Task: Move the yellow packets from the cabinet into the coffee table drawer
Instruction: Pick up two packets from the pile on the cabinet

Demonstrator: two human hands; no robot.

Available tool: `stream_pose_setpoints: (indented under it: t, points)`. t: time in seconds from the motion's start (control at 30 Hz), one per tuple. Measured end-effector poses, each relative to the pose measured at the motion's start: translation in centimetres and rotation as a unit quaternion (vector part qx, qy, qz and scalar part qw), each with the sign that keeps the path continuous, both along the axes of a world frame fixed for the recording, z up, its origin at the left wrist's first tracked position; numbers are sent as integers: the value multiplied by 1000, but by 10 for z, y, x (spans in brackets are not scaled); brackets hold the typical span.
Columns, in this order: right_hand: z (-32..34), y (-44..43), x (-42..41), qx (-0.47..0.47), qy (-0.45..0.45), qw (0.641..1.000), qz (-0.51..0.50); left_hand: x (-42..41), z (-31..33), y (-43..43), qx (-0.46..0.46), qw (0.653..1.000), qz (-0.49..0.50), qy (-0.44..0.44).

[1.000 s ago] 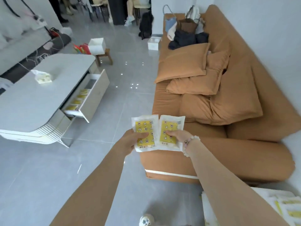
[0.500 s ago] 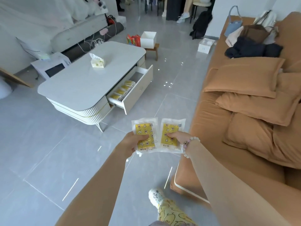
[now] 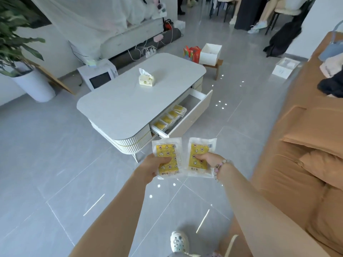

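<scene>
Clasping one yellow packet (image 3: 165,151) in left hand (image 3: 151,168), second yellow packet (image 3: 199,149) in right hand (image 3: 210,160); likely light, floppy, slick, so fingers best mid-body.

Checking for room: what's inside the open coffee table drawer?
A row of yellow packets lies in the drawer; its far end shows bare bottom. The tabletop covers the drawer's inner side.

Print on the yellow packets (image 3: 199,150) is too blurred to read.
</scene>
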State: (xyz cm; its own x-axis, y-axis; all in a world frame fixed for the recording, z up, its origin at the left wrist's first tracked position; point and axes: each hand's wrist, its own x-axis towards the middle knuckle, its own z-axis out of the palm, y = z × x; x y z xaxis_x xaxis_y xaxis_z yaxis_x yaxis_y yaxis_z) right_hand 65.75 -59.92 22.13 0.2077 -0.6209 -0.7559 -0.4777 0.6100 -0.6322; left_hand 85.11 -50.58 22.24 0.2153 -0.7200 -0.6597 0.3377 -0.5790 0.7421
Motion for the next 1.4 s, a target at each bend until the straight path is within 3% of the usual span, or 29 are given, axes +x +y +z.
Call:
stream_pose_setpoints:
  t: [0.3, 0.5, 0.8, 1.0, 1.17, 1.4]
  points:
    - [-4, -83, 71, 7, 5, 999, 33, 56, -7, -81, 14, 999, 31, 5]
    - [-38, -136, 92, 39, -28, 998, -26, 84, -23, -137, 30, 999, 17, 17]
    - [-17, -238, 146, 31, 7, 998, -60, 141, -39, -265, 25, 999, -21, 44]
    - [-9, -300, 137, 11, 34, 992, -118, 138, -46, -347, 28, 995, -79, 62]
    - [-18, -335, 125, 20, 90, 991, -97, 127, -58, -390, 58, 991, -104, 65]
    - [-27, -407, 117, 26, 82, 991, -105, 116, -71, -468, 72, 990, -101, 59]
